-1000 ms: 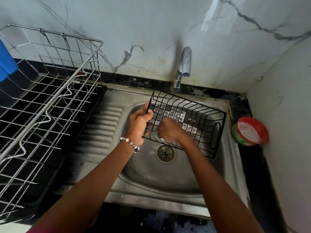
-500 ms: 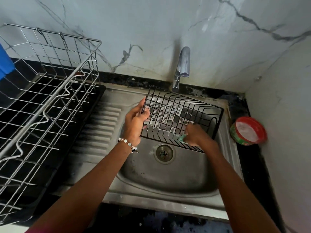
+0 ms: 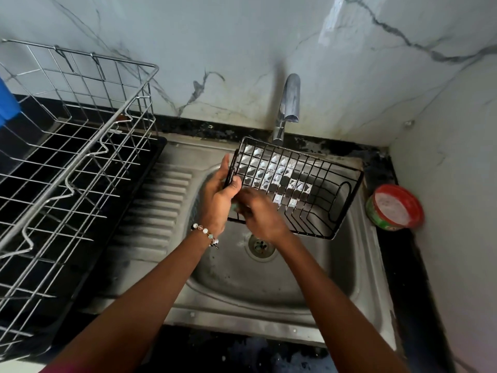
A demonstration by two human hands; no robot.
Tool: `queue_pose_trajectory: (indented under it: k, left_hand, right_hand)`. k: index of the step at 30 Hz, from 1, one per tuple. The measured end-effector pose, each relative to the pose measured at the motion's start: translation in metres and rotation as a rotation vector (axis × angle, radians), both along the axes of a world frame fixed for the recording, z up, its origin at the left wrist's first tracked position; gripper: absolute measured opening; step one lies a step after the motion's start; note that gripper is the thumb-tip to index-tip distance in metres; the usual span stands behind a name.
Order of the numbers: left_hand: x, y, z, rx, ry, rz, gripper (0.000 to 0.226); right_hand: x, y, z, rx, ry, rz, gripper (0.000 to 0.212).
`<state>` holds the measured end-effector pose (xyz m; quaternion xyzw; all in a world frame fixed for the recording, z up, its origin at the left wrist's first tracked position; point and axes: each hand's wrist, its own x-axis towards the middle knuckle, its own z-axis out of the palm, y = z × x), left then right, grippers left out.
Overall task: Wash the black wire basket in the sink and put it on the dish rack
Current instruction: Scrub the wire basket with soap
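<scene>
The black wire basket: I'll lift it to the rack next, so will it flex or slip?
The black wire basket looks rigid, since the left hand holds it tilted by one end. Its open wire probably makes it light. Soap film across the mesh suggests slippery wires.

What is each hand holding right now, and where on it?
The left hand grips the black wire basket by its left end rim. The right hand holds a small greenish scrubber, mostly hidden, against the basket's near edge.
</scene>
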<state>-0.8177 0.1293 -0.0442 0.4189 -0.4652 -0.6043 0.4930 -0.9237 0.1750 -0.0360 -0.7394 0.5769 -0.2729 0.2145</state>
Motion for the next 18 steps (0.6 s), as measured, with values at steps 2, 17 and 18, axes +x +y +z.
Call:
queue_pose_trajectory:
  k: [2, 17, 18]
  left_hand:
    - [0.002, 0.000, 0.000, -0.004, 0.008, -0.001, 0.073]
    - [-0.005, 0.001, 0.003, -0.036, 0.008, 0.010, 0.059]
    - [-0.006, 0.000, 0.004, -0.026, 0.019, 0.026, 0.058]
  right_hand:
    - [-0.019, 0.009, -0.005, -0.018, -0.003, 0.037, 0.031]
    - [-0.061, 0.029, -0.012, 0.169, 0.175, -0.323, 0.021]
    - [-0.052, 0.026, -0.010, 0.173, 0.132, -0.361, 0.018]
